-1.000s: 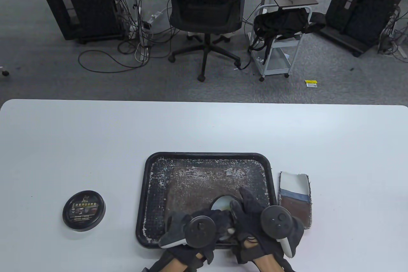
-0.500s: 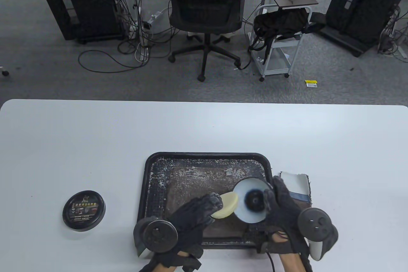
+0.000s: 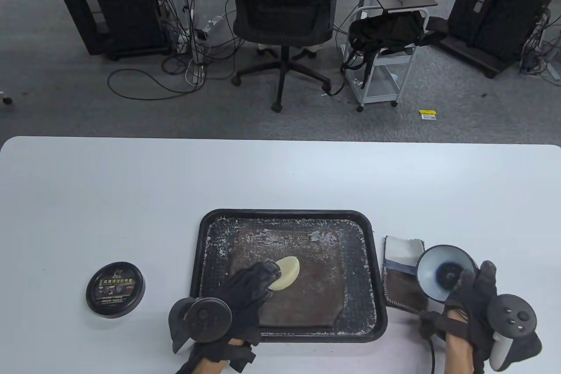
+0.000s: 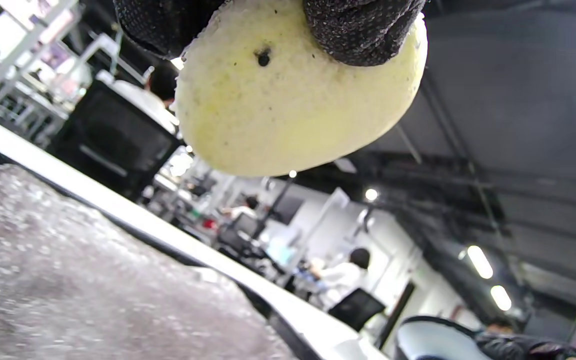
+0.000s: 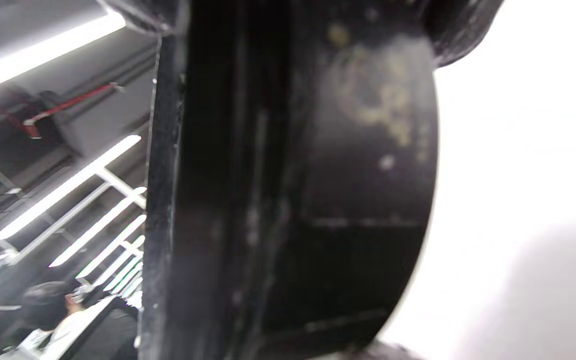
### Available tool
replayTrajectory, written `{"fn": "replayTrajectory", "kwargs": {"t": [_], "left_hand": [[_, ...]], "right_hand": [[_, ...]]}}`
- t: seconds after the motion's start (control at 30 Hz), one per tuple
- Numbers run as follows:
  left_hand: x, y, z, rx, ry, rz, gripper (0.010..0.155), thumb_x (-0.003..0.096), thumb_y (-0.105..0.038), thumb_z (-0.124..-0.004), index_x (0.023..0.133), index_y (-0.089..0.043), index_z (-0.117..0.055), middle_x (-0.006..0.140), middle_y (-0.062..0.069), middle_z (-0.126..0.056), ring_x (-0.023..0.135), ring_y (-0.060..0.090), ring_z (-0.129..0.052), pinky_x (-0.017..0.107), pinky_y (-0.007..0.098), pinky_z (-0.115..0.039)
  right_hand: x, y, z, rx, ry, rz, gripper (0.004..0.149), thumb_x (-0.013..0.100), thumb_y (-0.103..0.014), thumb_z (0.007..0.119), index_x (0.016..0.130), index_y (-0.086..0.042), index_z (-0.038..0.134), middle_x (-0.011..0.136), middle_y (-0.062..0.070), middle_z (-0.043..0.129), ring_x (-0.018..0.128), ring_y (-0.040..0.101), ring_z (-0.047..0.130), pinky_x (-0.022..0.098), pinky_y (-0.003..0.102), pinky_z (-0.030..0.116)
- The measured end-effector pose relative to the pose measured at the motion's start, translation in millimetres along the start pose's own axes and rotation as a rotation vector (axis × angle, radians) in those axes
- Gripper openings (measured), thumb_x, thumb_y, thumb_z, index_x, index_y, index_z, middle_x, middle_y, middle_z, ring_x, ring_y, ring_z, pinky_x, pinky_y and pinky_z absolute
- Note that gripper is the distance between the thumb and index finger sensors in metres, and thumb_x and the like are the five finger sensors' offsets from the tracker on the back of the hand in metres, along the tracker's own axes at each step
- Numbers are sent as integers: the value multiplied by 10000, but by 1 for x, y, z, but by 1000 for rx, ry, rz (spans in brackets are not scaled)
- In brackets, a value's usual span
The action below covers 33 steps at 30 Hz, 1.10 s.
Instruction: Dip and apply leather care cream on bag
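left hand (image 3: pixel 245 290) pinches the sponge (image 3: pixel 287 272) by its near edge, fingers curled over it, above the middle of the tray (image 3: pixel 289 213). left wrist view: the sponge face (image 4: pixel 298 105) looks dry and pale, one dark speck, no visible cream load, so i'd call the dip not yet done.

right hand (image 3: pixel 473 304) is wrapped round the jar (image 3: pixel 442 275), fingers on its black wall, held off the table and tilted. the mouth faces up and to the left, white inside with a dark patch in the middle. right wrist view only gives a blurred black side wall (image 5: pixel 318 200), so how much cream is in there i can't tell.

key relation: the jar sits well to the right of the sponge, with the right part of the tray and its rim between them. the mouth already tips toward the sponge side, so the dip looks like a straight sideways closing of the two hands, sponge face into the mouth.

the bag (image 3: pixel 401 255) lies flat on the table (image 3: pixel 131 198), just beside the right rim of the tray, long axis running away from the person. the jar overlaps its right edge from above. it's much nearer the right hand, but that hand is busy, so the left has to cross the tray to reach it.

round black tin (image 3: pixel 115 290) sits left of the tray, untouched, well apart from both hands. lid or second tin, can't tell.
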<state>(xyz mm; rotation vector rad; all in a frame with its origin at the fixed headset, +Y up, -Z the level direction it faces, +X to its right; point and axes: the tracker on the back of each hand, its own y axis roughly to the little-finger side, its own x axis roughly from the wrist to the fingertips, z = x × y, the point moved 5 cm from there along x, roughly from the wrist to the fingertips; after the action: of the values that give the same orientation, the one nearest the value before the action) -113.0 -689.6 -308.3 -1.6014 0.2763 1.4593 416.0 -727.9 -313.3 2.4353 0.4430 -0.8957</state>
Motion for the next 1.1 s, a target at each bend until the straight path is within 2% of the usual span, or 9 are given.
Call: {"fn": "replayTrajectory", "kwargs": {"t": [0.2, 0.37, 0.7, 0.9, 1.0, 1.1], "left_hand": [[0, 2, 1, 24, 6, 1, 473, 538, -396, -742, 1009, -398, -700, 1064, -92, -808, 974, 175, -880, 751, 423, -712], [-1, 0, 0, 44, 15, -3, 473, 539, -397, -740, 1010, -395, -700, 1066, -93, -806, 975, 175, -879, 757, 427, -703], [-1, 1, 0, 47, 21, 14, 474, 538, -395, -742, 1011, -392, -700, 1066, -90, -806, 975, 179, -878, 758, 431, -699], [-2, 1, 0, 72, 29, 22, 475, 537, -398, -742, 1010, -393, -700, 1066, -90, -807, 975, 174, -880, 758, 431, -699], [-2, 1, 0, 88, 28, 28, 475, 537, -398, -742, 1010, -392, -700, 1065, -92, -807, 974, 175, -880, 758, 431, -699], [-2, 2, 1, 102, 25, 33, 476, 539, -400, -740, 1012, -392, -695, 1065, -92, -806, 975, 176, -878, 758, 430, -700]], "right_hand": [[4, 18, 3, -42, 26, 99, 628, 461, -316, 616, 1027, -54, 543, 952, 296, 683, 722, 432, 836, 579, 647, 627], [6, 36, 3, -12, 34, 200, 621, 452, -285, 610, 1026, -58, 542, 968, 302, 651, 759, 468, 795, 589, 664, 597], [4, 41, 1, -15, 40, 234, 631, 445, -273, 624, 1026, -49, 524, 1016, 289, 546, 865, 541, 642, 621, 694, 510], [3, 19, -4, -96, 66, 94, 640, 454, -322, 655, 1022, -46, 546, 1021, 276, 558, 885, 562, 593, 630, 702, 476], [-1, -5, -1, -168, 51, -57, 654, 456, -345, 674, 1021, -42, 547, 1022, 275, 553, 892, 561, 580, 626, 708, 461], [-17, -47, 15, -266, -15, -323, 663, 454, -375, 710, 1019, -55, 580, 1026, 255, 586, 905, 542, 606, 635, 706, 476]]}}
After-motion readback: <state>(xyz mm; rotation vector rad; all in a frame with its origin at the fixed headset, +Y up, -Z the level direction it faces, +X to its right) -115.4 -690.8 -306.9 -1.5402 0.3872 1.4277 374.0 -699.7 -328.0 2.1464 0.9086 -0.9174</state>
